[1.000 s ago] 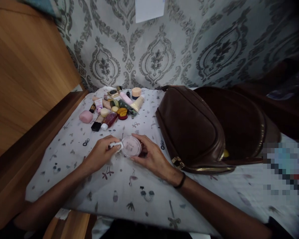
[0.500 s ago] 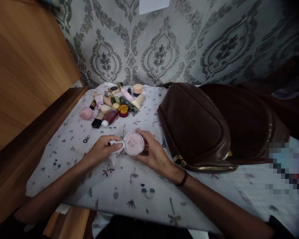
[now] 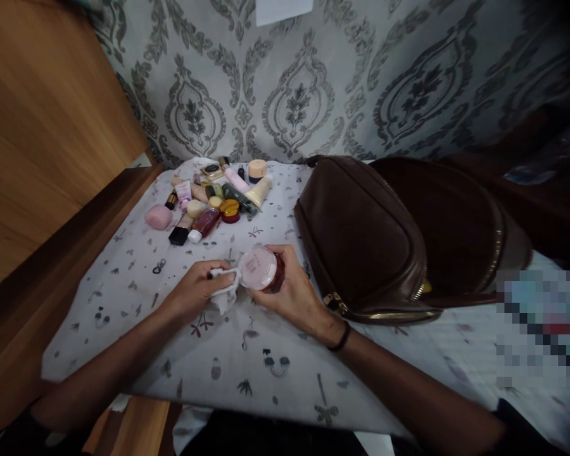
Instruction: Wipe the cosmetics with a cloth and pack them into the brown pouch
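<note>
White tissue [image 3: 225,299] is hanging from our left hand [image 3: 194,290], and with thumb and fingers we are pinching it in a narrow grip. Our right hand [image 3: 297,294] is holding the jar [image 3: 259,267] by its side, with the fingers curving around it. Compared with half a second ago, we are tilting the jar a little more, so its dark red side is now showing better beside our right fingers, while the clear lid with the pale label is facing us less squarely. Also the tissue is spreading lower under our left fingers. This is meaning, as we judge, that more of the jar's side is coming free to be seen, and the tissue is staying close to its edge. Whether the tissue is truly pressing on the lid, we cannot tell.

We are keeping the jar above the printed cloth [image 3: 194,373] which is covering the worktop, between our two hands and in front of the small cosmetics. Among these, the red bottle [image 3: 206,223] is lying with its white cap towards us, the pink sponge [image 3: 158,217] is resting at the left edge of the group, and the yellow-lidded pot [image 3: 230,210] is sitting just beside the bottle. On the right, the brown bag [image 3: 361,237] is lying open, near our right wrist, where we are wearing a dark band [image 3: 341,335].
</note>
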Demonstrator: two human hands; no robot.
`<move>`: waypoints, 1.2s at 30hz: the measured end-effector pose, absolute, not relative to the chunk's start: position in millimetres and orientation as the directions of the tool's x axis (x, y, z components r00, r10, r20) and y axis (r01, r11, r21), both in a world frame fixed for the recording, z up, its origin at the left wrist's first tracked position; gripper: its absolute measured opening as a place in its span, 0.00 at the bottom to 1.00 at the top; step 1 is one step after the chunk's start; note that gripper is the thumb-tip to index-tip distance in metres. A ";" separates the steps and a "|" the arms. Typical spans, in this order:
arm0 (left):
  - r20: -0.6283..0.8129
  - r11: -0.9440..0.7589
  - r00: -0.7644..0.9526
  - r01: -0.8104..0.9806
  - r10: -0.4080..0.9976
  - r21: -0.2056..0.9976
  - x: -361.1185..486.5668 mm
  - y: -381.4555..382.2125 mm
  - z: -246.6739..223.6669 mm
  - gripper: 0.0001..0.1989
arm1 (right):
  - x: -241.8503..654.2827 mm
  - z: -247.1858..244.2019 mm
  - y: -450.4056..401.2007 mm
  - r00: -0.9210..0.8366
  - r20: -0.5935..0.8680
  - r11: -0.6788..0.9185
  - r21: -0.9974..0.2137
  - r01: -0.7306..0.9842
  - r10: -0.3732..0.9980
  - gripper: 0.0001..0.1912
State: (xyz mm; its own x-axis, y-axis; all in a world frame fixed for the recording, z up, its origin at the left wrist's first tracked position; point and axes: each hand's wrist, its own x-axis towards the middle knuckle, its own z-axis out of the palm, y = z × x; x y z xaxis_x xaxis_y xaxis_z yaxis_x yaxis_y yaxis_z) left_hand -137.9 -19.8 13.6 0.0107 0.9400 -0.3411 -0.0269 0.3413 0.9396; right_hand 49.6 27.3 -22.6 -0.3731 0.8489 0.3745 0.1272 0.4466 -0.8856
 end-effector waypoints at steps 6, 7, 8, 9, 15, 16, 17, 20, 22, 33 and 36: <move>-0.195 0.186 0.035 0.170 0.980 0.968 -132.3 -26.0 18.2 0.19 | 50.6 -17.9 28.0 -0.348 0.339 0.399 -0.909 0.119 0.874 0.30; -0.152 0.141 0.035 0.213 0.988 0.967 -131.6 -27.2 18.9 0.17 | 50.6 -18.3 28.3 -0.349 0.339 0.397 -0.912 0.107 0.874 0.30; -0.105 0.093 0.034 0.256 0.994 0.962 -130.8 -28.3 19.5 0.15 | 50.6 -19.1 28.7 -0.350 0.342 0.399 -0.911 0.104 0.872 0.30; -0.055 0.043 0.033 0.300 0.998 0.953 -129.9 -29.5 20.2 0.14 | 50.5 -20.2 29.2 -0.351 0.347 0.406 -0.907 0.109 0.870 0.31; 0.265 -0.249 0.051 0.548 0.963 0.799 -123.9 -37.1 20.1 0.06 | 50.0 -28.5 30.9 -0.365 0.369 0.444 -0.884 0.146 0.855 0.32; 0.317 -0.295 0.066 0.581 0.946 0.759 -123.0 -37.8 19.5 0.05 | 50.3 -29.2 31.1 -0.365 0.378 0.456 -0.876 0.156 0.851 0.32; 0.367 -0.338 0.083 0.610 0.927 0.717 -122.3 -38.3 19.0 0.04 | 50.8 -29.5 31.2 -0.367 0.392 0.475 -0.863 0.170 0.844 0.32; 0.479 -0.430 0.127 0.674 0.869 0.601 -120.8 -37.5 20.5 0.02 | 52.9 -27.9 31.4 -0.398 0.447 0.557 -0.801 0.221 0.801 0.34; 0.509 -0.448 0.141 0.702 0.849 0.553 -120.3 -35.4 24.6 0.01 | 54.3 -26.1 31.2 -0.441 0.476 0.611 -0.754 0.239 0.761 0.35; 0.255 -0.287 0.141 0.611 0.957 0.738 -134.4 -5.7 50.8 0.10 | 54.8 -31.7 29.2 -0.580 0.581 0.771 -0.623 0.134 0.571 0.50; 0.087 -0.140 0.125 0.524 0.988 0.840 -144.3 4.8 48.1 0.14 | 55.7 -28.9 28.4 -0.617 0.575 0.763 -0.643 0.064 0.537 0.49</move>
State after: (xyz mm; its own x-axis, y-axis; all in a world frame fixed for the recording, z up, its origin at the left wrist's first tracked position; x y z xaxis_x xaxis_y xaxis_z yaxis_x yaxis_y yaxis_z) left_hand -144.3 4.8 48.1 0.1252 0.9883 0.0868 0.5236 -0.1401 0.8404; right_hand 55.7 28.4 -28.9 -0.6172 0.5366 0.5754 0.0640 0.7632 -0.6430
